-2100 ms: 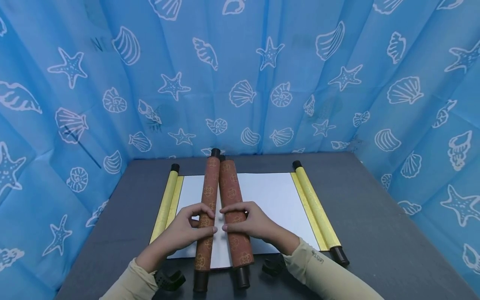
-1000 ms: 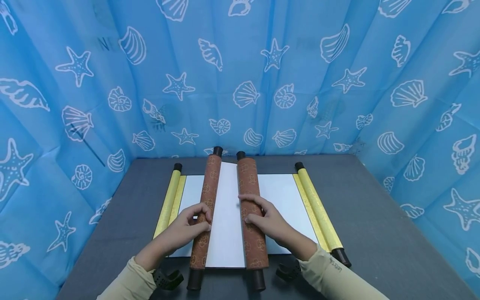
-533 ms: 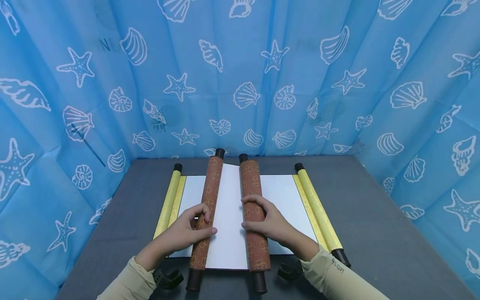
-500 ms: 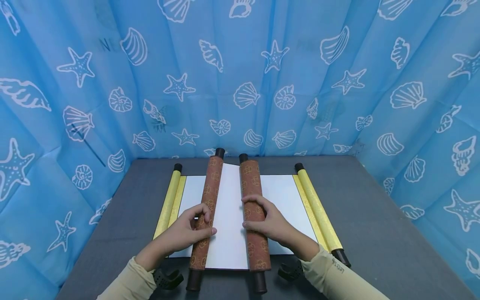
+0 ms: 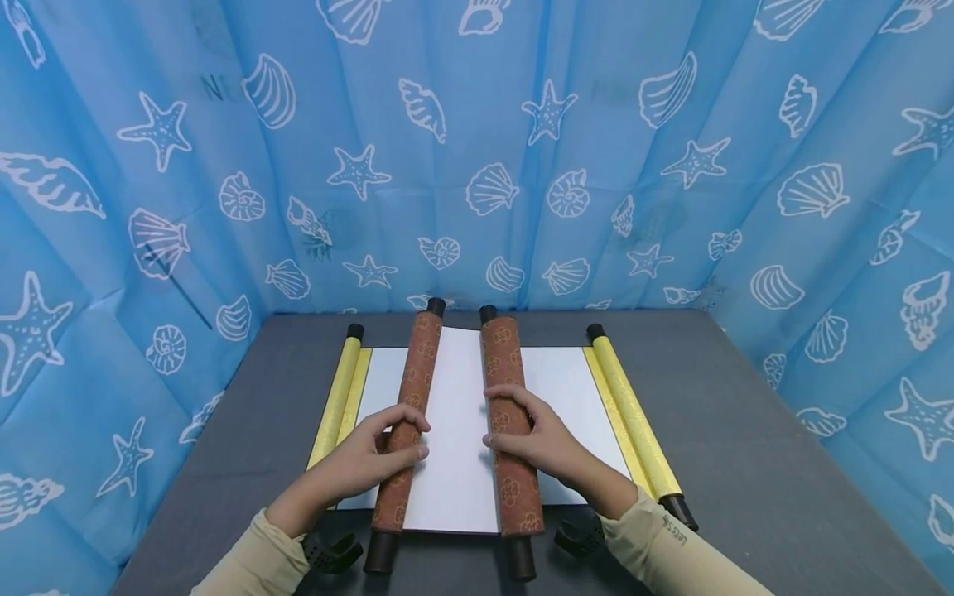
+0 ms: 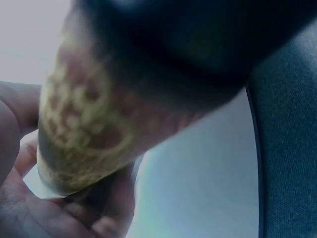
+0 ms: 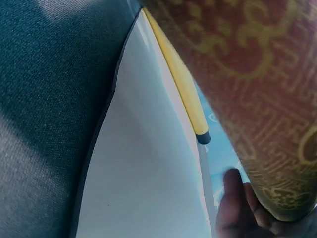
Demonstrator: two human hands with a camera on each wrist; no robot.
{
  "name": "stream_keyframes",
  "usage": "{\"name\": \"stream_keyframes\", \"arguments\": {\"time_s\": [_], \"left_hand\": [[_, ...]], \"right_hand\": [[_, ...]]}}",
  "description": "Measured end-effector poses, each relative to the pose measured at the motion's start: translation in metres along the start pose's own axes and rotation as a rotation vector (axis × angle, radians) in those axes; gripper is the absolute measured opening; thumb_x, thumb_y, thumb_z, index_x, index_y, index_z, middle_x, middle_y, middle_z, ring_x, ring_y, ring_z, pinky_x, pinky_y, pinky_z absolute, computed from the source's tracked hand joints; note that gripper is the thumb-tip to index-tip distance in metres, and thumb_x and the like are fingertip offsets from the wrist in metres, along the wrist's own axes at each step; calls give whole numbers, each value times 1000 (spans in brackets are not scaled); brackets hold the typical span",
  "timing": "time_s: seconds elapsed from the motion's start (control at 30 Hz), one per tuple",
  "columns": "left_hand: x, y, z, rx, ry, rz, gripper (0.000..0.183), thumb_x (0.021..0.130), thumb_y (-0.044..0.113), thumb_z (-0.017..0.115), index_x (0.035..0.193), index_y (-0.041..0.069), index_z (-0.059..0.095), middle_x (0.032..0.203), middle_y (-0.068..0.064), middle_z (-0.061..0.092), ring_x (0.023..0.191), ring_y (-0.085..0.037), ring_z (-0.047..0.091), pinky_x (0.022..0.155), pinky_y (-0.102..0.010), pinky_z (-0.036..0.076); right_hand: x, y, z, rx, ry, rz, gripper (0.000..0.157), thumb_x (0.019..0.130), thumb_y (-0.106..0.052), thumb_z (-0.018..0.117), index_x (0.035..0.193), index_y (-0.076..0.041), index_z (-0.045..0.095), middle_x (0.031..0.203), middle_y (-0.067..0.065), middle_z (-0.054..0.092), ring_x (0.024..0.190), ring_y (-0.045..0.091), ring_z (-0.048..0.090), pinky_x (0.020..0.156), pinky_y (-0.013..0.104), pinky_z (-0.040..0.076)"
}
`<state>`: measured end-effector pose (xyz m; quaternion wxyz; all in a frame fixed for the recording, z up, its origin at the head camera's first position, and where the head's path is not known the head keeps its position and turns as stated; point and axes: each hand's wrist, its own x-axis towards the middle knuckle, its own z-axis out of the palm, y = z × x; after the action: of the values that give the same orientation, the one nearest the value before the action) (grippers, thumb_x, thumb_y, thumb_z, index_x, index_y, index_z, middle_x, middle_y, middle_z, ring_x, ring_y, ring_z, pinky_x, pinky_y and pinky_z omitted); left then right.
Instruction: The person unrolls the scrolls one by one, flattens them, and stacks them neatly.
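A red-brown scroll (image 5: 423,356) with gold flower patterns and dark end knobs is partly unrolled, a strip of white paper (image 5: 458,463) showing between its two rolls. My left hand (image 5: 361,459) grips the left roll, thumb on top near its inner side. Around the right roll (image 5: 503,360) curls my right hand (image 5: 544,439), fingertips at its inner edge. Both rolls lie over an opened yellow-edged scroll (image 5: 562,397), crossing its white sheet. In the left wrist view the patterned roll (image 6: 94,114) sits between thumb and fingers. The right wrist view shows fingers (image 7: 233,198) below the other roll (image 7: 267,79).
The yellow scroll's left roller (image 5: 335,401) and right roller (image 5: 633,414) lie on the dark grey table (image 5: 745,430), either side of the red-brown one. A blue curtain (image 5: 477,149) with white shells and starfish stands behind and at both sides.
The two red-brown rolls, earlier nearly touching at their far ends, now stand apart with white paper between them. The right hand and its roll moved right; the left roll shifted slightly left at its near end.
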<state>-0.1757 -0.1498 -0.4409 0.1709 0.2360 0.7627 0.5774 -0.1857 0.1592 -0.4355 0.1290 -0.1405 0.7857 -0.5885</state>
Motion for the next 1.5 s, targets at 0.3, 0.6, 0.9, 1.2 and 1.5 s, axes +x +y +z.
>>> {"name": "stream_keyframes", "arguments": {"time_s": [0.3,0.6,0.9,1.2,1.5], "left_hand": [[1,-2,-2,36,-1,-3,28,104,24,72,127,11,61,113,-15,57,86,-24,61,72,-40,59],[1,-1,-5,-24,46,-49,49,102,9,67,149,13,53,155,-25,41,117,-37,60,83,-44,60],[2,-2,-3,-7,42,-28,31,100,3,62,130,7,58,133,-26,48,101,-32,60,77,-43,58],[3,-4,-3,13,23,1,12,101,11,70,105,3,63,104,-15,56,87,-27,59,70,-41,58],[3,-5,-5,0,24,-24,20,104,13,69,120,4,63,125,-24,54,97,-28,64,75,-43,61]], "right_hand": [[-3,2,-9,36,-27,-22,63,97,-11,73,156,-20,53,157,21,43,126,38,54,86,45,60],[-6,0,-14,7,-22,1,54,97,-14,73,150,-14,60,156,22,45,123,37,56,85,44,60],[-10,3,-20,-32,-45,3,55,92,-13,81,144,-14,61,142,23,52,113,32,59,79,44,61],[-15,2,-30,8,-32,-4,54,94,-11,74,145,-10,57,142,25,50,110,31,60,81,43,60],[-14,4,-31,-14,11,11,54,93,-11,78,144,-14,58,144,22,50,113,31,58,80,42,59]]}}
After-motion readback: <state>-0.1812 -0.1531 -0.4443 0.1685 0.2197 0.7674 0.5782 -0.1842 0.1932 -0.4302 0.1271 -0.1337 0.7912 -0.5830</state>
